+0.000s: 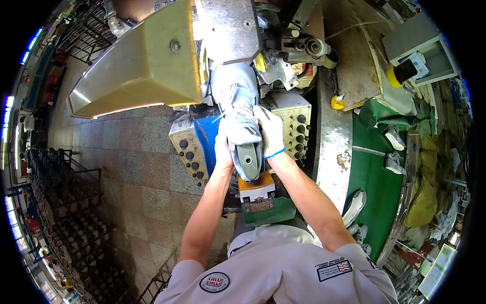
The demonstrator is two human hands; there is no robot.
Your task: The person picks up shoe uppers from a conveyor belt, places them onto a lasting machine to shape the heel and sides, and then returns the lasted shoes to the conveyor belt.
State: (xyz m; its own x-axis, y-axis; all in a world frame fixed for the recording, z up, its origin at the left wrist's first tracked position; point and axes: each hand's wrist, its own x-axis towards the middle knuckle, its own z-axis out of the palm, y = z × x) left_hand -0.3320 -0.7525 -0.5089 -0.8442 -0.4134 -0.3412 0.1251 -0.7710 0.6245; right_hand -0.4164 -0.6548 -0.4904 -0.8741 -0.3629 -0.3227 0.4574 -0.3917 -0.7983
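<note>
A light grey-blue shoe upper [234,86] is stretched over a shoe last [247,158], whose grey top with a round hole shows at the heel end. Its toe lies under the metal head [228,30] of a machine, and laces hang loose at the front. My left hand [223,147], bare, presses along the shoe's left side near the heel. On the other side my right hand [270,130], in a white glove with a blue cuff, grips the shoe, fingers toward the laces. An orange-brown pad [255,185] sits just below the heel.
Control boxes with black knobs flank the shoe, left [187,147] and right [293,121]. A large beige cover [142,61] juts out at upper left. At right runs a green conveyor belt [372,177] carrying several shoes [355,206]. Dark racks [71,213] stand at left on the tiled floor.
</note>
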